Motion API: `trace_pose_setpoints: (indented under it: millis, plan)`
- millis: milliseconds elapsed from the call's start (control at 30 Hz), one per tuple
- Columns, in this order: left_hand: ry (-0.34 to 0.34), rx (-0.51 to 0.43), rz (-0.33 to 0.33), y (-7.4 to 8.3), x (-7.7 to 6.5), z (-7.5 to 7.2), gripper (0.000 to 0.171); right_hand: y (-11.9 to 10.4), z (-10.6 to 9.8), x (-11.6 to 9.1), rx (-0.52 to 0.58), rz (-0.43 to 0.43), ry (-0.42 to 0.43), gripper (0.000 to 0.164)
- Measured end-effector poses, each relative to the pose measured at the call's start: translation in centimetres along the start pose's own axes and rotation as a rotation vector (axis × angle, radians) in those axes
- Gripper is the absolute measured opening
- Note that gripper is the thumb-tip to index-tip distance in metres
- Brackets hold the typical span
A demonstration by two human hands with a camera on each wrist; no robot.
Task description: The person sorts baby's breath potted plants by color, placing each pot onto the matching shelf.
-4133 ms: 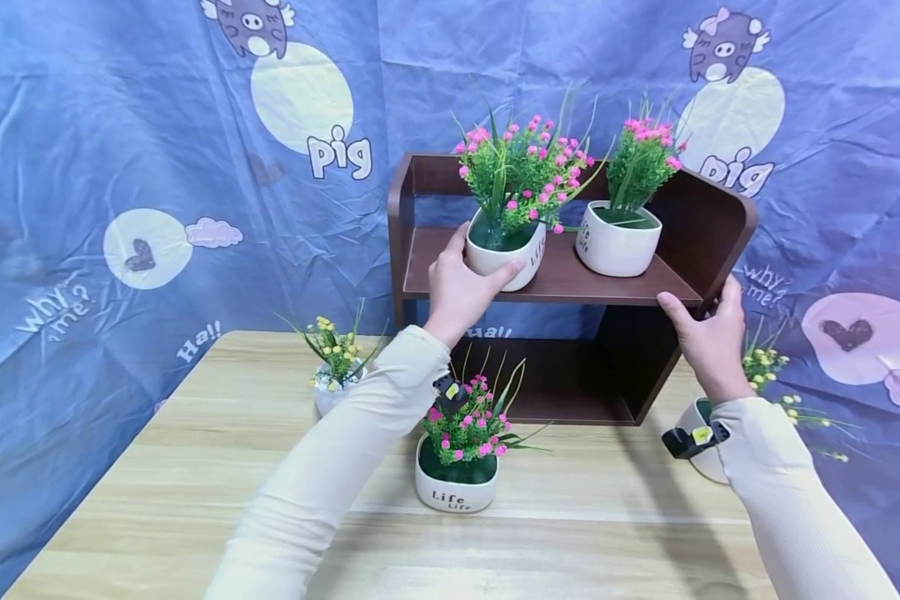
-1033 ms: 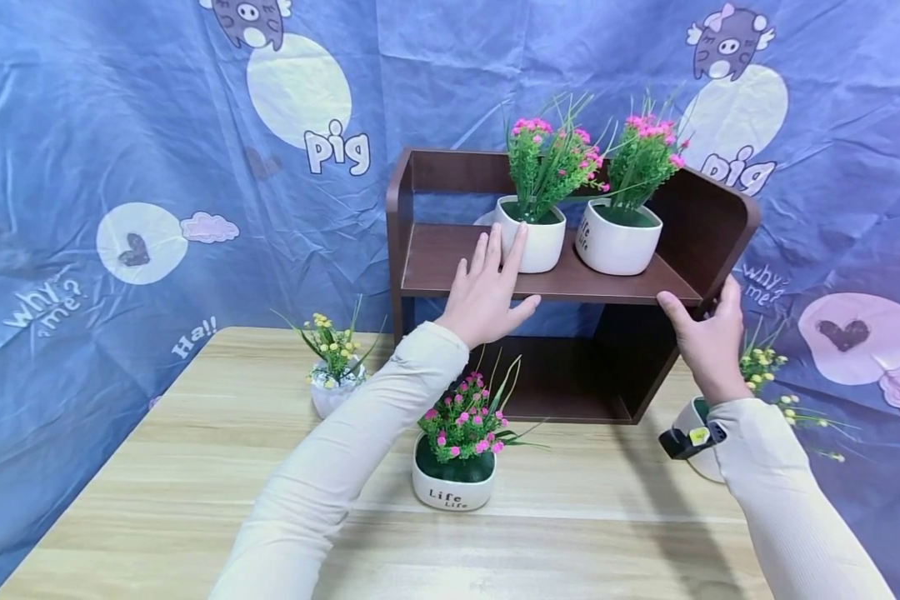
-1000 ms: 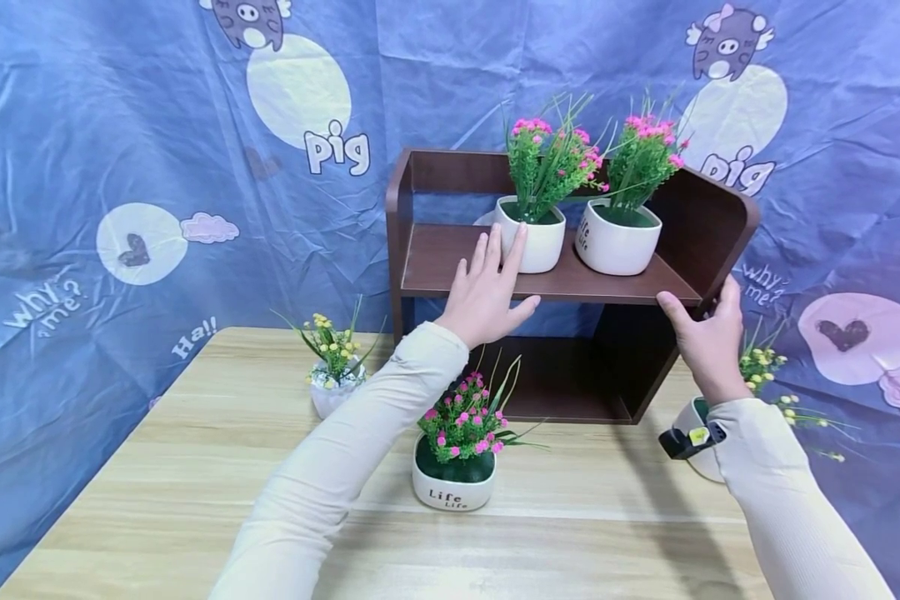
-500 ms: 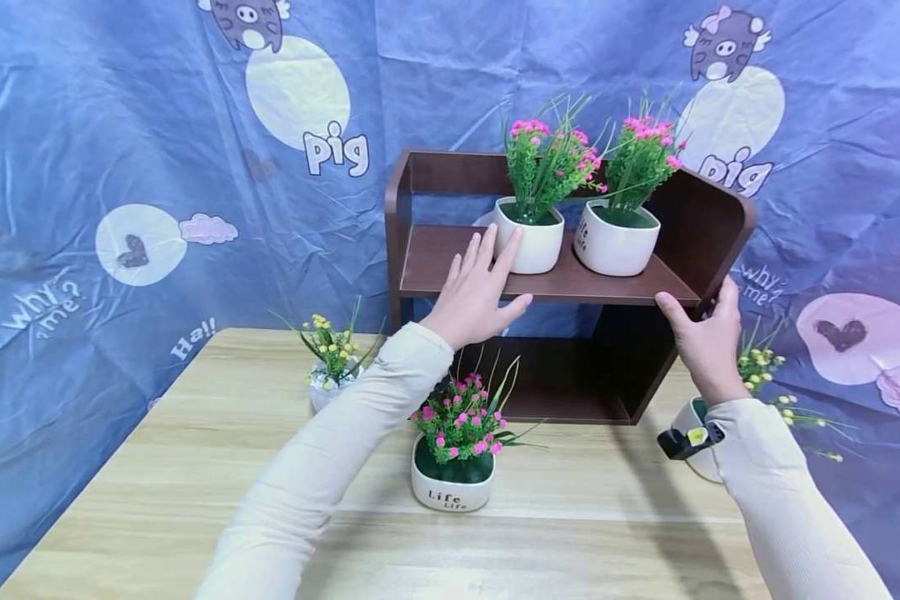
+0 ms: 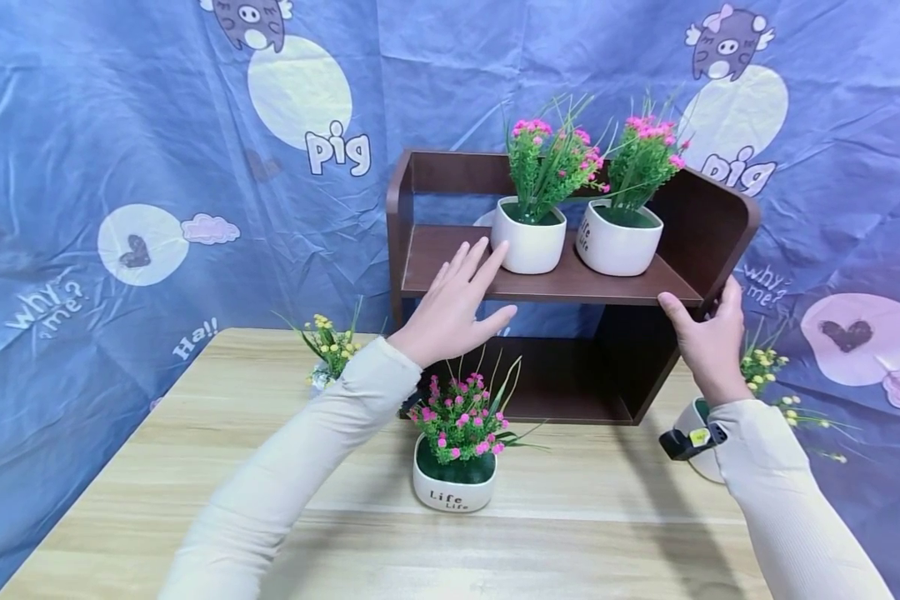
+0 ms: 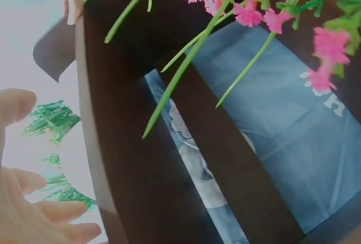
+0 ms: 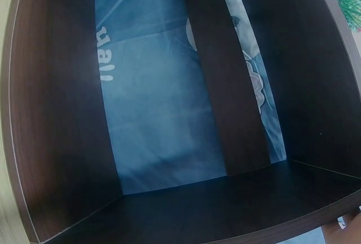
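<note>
Beside the left white pot (image 5: 528, 242) with pink flowers on the upper board of the dark brown shelf (image 5: 465, 258), my left hand (image 5: 450, 312) is held with straight, spread fingers and holds nothing. Its index fingertip is at the pot's lower left; whether it touches I cannot tell. In the left wrist view the spread fingers of the left hand (image 6: 34, 204) are in front of the shelf. My right hand (image 5: 708, 346) grips the shelf's right side panel, thumb at the board's front edge, fingers partly hidden behind the panel. A second white pot (image 5: 618, 246) with pink flowers stands right of the first.
On the wooden table (image 5: 195, 467), a white "Life" pot (image 5: 453, 492) with pink flowers stands before the shelf. Yellow-flowered plants (image 5: 332, 346) stand at left, partly behind the sleeve, and in a white pot (image 5: 701, 458) behind the right wrist. A blue printed cloth (image 5: 157, 108) hangs behind.
My left hand set the left pot down toward the back of the board and let go, then drew down and left with straight fingers. The right hand keeps its grip on the shelf.
</note>
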State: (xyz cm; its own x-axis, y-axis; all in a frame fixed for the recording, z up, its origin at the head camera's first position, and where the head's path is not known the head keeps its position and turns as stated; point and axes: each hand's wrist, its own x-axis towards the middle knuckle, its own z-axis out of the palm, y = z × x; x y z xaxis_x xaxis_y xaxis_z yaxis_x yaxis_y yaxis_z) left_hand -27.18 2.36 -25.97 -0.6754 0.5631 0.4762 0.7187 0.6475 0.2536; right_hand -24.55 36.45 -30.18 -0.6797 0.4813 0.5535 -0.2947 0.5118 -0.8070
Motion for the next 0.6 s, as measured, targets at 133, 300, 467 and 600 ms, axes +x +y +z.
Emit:
trace_pose_setpoints:
  millis: [133,300,467,600]
  plan:
    - [0.012,-0.052,0.018,-0.1,-1.3,-0.8,0.077,0.0,0.0,0.0,-0.003,0.007,-0.002,0.069]
    - [0.026,-0.113,0.013,-0.8,-3.1,-1.6,0.076,0.0,0.0,0.0,-0.002,0.006,-0.004,0.069]
    - [0.036,-0.131,-0.008,-1.8,-5.1,-1.8,0.077,0.0,-0.1,0.0,0.000,0.004,-0.002,0.068]
    - [0.094,-0.138,0.011,-2.6,-6.8,-1.5,0.076,0.0,0.0,0.0,0.001,0.007,-0.004,0.068]
